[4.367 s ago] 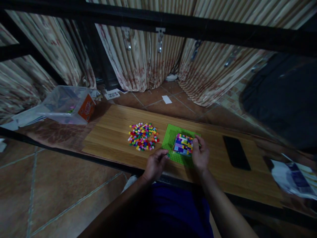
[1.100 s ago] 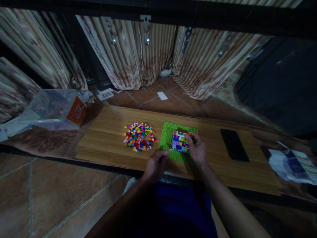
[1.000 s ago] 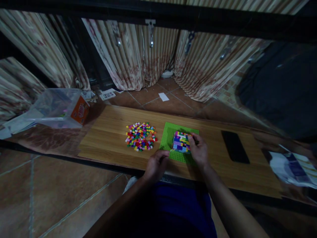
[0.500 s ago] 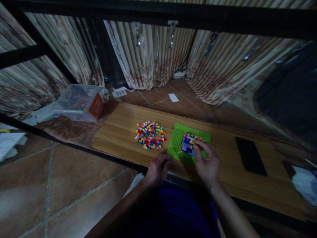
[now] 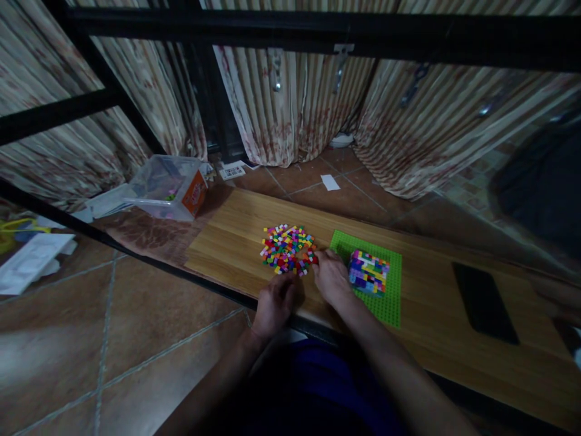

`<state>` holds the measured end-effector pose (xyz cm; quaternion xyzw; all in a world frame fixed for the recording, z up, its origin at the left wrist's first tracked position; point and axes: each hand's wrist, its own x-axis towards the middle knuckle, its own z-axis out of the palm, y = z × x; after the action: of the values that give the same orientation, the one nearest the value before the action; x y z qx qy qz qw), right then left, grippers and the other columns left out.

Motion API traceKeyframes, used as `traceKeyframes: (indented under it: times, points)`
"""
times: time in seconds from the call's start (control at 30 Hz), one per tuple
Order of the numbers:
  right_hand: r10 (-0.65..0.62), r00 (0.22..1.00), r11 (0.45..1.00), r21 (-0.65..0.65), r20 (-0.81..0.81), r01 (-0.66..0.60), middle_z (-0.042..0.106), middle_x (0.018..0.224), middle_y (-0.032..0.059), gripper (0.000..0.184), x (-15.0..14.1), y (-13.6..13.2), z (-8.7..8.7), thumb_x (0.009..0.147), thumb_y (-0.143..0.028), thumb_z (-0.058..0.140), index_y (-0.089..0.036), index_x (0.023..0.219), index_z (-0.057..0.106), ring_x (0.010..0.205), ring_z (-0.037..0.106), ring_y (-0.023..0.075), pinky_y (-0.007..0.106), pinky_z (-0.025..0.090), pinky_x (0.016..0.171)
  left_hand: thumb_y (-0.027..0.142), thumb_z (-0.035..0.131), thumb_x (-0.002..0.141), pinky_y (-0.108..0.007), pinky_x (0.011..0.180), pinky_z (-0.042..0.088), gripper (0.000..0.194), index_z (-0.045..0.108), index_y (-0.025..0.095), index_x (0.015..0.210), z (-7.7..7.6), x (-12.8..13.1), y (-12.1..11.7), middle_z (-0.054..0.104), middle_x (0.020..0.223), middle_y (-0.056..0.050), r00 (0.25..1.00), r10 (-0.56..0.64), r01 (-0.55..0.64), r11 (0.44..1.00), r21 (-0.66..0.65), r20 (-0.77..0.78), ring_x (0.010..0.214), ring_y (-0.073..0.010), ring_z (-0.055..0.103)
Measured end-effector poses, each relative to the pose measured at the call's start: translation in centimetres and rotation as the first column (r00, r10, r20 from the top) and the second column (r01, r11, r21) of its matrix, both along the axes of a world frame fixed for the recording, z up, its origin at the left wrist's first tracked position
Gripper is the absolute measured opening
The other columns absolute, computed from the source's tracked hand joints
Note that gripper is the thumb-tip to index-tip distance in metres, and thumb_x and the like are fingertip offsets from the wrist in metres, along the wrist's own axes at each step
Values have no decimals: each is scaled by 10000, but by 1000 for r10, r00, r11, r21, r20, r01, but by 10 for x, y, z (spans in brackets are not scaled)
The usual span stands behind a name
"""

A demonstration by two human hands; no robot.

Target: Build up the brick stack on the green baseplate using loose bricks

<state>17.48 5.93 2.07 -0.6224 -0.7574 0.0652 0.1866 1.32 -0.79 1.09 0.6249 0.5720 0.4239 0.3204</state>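
A pile of small toy building bricks (image 5: pixel 287 245) in many colours lies loose on a wooden board. My right hand (image 5: pixel 333 275) is at the pile's right edge, its fingers drawn together beside some red bricks; whether one is pinched is too small to tell. Close to the near edge of the pile, my left hand (image 5: pixel 275 306) is closed with fingers curled, and what it may hold is hidden. On a green studded baseplate (image 5: pixel 390 309) sits a multicoloured block of joined bricks (image 5: pixel 368 272), just right of my right hand and touched by neither hand.
The wooden board (image 5: pixel 436 315) carries a black flat slab like a phone or tablet (image 5: pixel 485 303) at its right. A clear plastic box (image 5: pixel 157 203) with an orange label stands beyond its left end. Dark metal bars and striped curtains (image 5: pixel 272 115) rise behind.
My right hand has left the joined block and moved left to the loose pile. My left hand has come nearer the pile's front edge. The camera view has turned slightly left.
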Motion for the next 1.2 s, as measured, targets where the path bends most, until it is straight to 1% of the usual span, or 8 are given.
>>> traceKeyframes:
  times: [0.2, 0.4, 0.47, 0.57, 0.67, 0.83, 1.07, 1.2]
  points:
    - [-22, 999, 999, -41, -49, 19, 629, 898, 107, 197, 1, 4, -4, 869, -130, 470, -204, 909, 649, 856, 589, 247, 372, 466, 800, 227, 556, 866, -348, 922, 510, 245, 662, 199, 1086, 4, 0, 0, 715, 1042, -68, 1000, -2, 3, 999, -50, 30, 983, -212, 667]
    - [-2, 994, 999, -52, -106, -3, 634, 949, 100, 162, 0, -14, 20, 903, -189, 481, -180, 946, 638, 914, 595, 243, 372, 473, 841, 343, 617, 838, -315, 857, 509, 251, 689, 199, 1030, 9, 2, 2, 720, 937, -49, 959, 79, -18, 975, -219, 272, 911, -210, 669]
    - [24, 975, 999, -38, -222, -33, 639, 974, 87, 167, 0, -28, 29, 915, -224, 486, -188, 989, 632, 922, 601, 231, 368, 480, 849, 430, 646, 816, -301, 785, 519, 340, 680, 184, 1048, 13, 7, 3, 714, 872, -45, 879, 95, 71, 943, -324, 468, 827, -199, 669]
    - [60, 922, 996, -37, -383, -80, 645, 980, 58, 166, 1, -53, 34, 914, -241, 505, -213, 1022, 628, 925, 607, 204, 341, 491, 839, 508, 685, 772, -289, 730, 523, 436, 671, 155, 1028, 19, 17, 2, 703, 826, -47, 654, 145, 290, 859, -423, 742, 743, -171, 659]
    - [41, 893, 997, -43, -448, -67, 637, 1002, 48, 149, 3, -75, 29, 898, -228, 528, -237, 991, 644, 952, 601, 200, 341, 498, 849, 475, 749, 725, -280, 720, 523, 399, 684, 127, 910, 20, 26, -1, 693, 798, -52, 515, 194, 439, 777, -452, 835, 703, -148, 647]
    - [-3, 873, 999, -39, -488, -18, 620, 1002, 48, 170, 15, -94, 19, 866, -173, 557, -252, 961, 675, 953, 599, 199, 335, 517, 818, 373, 833, 649, -292, 742, 525, 396, 705, 126, 931, 16, 32, -5, 700, 832, -66, 540, 191, 530, 679, -508, 819, 762, -169, 664]
    - [121, 856, 989, -10, -503, -146, 632, 972, 48, 340, 34, -102, 34, 882, -107, 520, -278, 1135, 668, 934, 601, 186, 323, 526, 817, 338, 845, 626, -292, 749, 510, 363, 717, 127, 892, 24, 41, -5, 710, 842, -64, 586, 158, 541, 654, -529, 795, 765, -166, 656]
    - [100, 821, 985, -62, -563, -162, 643, 955, 33, 316, 43, -107, 39, 916, -140, 515, -307, 1126, 682, 893, 612, 164, 297, 526, 772, 340, 843, 628, -246, 683, 479, 340, 724, 126, 863, 25, 45, -5, 701, 786, -46, 639, 114, 552, 621, -557, 761, 684, -128, 626]
